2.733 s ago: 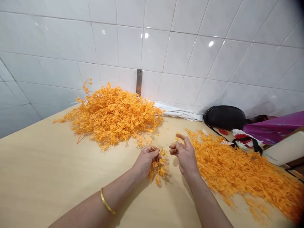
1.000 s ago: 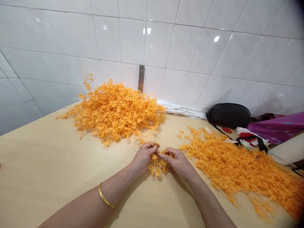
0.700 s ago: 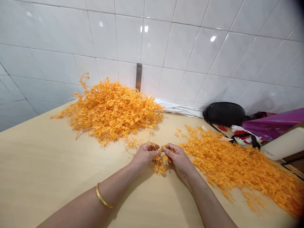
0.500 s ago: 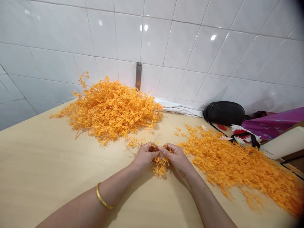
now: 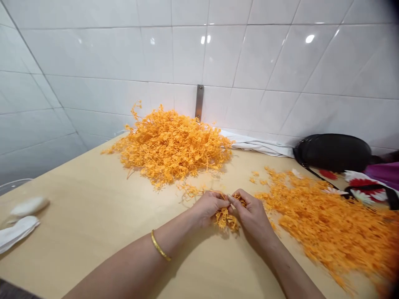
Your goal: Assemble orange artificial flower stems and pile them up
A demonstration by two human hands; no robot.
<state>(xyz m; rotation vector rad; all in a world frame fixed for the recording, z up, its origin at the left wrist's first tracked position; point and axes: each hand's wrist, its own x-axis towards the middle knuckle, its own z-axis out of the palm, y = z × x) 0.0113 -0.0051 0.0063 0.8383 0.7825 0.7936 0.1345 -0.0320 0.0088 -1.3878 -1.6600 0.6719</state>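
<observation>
Close together over the table, my left hand [image 5: 210, 207] and my right hand [image 5: 249, 209] are both closed on a small orange artificial flower sprig [image 5: 226, 220]. Its blossoms hang below the fingers, and the fingertips pinch it where the two hands nearly meet. The exact grip points are partly hidden. Behind my left hand rises a tall heap of orange sprigs [image 5: 174, 145]. To the right of my right hand spreads a flatter pile of loose orange pieces [image 5: 330, 220]. A few stray sprig bits [image 5: 190, 190] lie just beyond my left hand.
A black bag [image 5: 335, 151] rests against the tiled wall [image 5: 124, 54], near red and white flowers [image 5: 363, 185]. White cloth [image 5: 258, 145] runs along the table's back edge. At far left lie a white rounded object [image 5: 29, 206] and another white item [image 5: 18, 232]. A metal bracket [image 5: 199, 101] is on the wall.
The view has turned left, so everything sits further right and the white items at the left have come into sight. Both hands keep hold of the sprig, in nearly the same pose.
</observation>
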